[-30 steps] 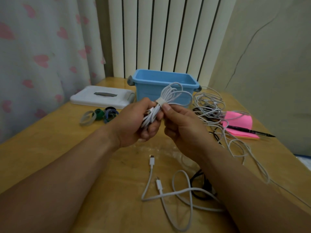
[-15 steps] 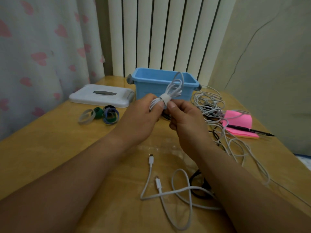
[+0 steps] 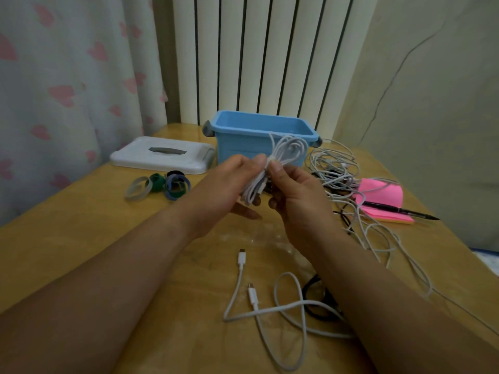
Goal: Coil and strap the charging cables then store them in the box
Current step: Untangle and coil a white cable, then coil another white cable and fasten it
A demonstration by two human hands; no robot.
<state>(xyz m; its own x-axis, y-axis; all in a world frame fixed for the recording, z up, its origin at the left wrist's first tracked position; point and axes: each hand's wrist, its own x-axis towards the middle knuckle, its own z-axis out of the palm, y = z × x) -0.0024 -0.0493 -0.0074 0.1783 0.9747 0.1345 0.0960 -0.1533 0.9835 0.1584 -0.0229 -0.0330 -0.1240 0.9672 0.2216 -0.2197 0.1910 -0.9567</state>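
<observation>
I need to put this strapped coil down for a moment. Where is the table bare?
The table is bare on its left, between the strap rings and the near edge: room for the strapped coil. The right side is crowded: tangled cables, pink notepad, pen. A loose white cable lies near centre.

Dim, soft indoor light, with muted colours and no hard shadows. The wooden counter (image 3: 81,225) has a pale sheen near its far edge and a faint glossy patch at its centre. Motion blur smears the fingers of the left hand (image 3: 224,184). The right hand (image 3: 297,195) and the coiled cable (image 3: 289,149) they hold look slightly soft. Wide-angle distortion tilts the vertical blinds (image 3: 270,63) outward and swells the shaded forearms at the bottom edge.
</observation>
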